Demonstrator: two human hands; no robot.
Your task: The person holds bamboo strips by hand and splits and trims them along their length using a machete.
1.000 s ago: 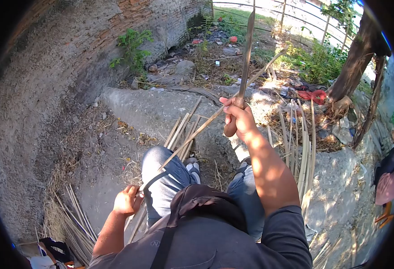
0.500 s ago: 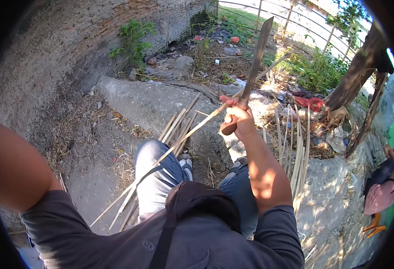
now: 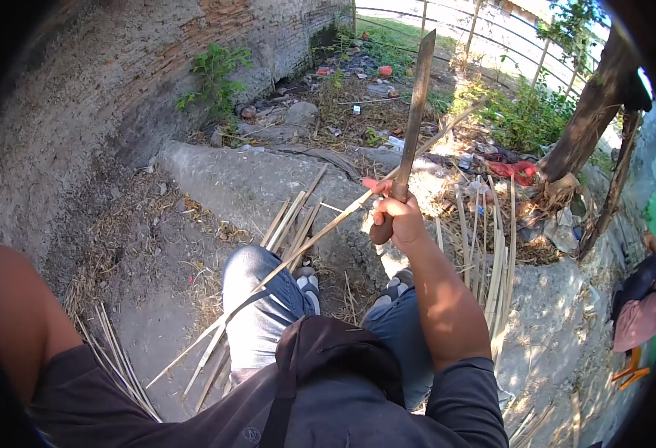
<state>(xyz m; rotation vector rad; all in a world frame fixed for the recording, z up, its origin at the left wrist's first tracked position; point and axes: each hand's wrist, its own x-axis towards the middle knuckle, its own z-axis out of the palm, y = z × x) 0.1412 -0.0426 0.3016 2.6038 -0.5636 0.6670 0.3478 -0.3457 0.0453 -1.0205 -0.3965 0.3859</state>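
My right hand [image 3: 397, 218] is closed around the wooden handle of a machete [image 3: 418, 104], its long dark blade pointing up and away from me. A long thin bamboo strip [image 3: 320, 233] passes slantwise by the same hand, from the ground at lower left, over my thigh, to the far upper right. The fingers touch it near the blade's base; whether they grip it too is unclear. My left arm [image 3: 14, 306] shows only at the left edge, and its hand is out of view.
Split bamboo strips lie by my left leg [image 3: 287, 220], at lower left [image 3: 122, 362] and at right [image 3: 496, 261]. A rough wall [image 3: 119, 82] rises at left. A tree trunk [image 3: 601, 104] stands at right. Another person [image 3: 645, 306] sits at the right edge.
My left upper arm has lowered at the left edge, uncovering strips on the ground. The machete has shifted slightly left and stands a little more upright. My right hand keeps its hold.
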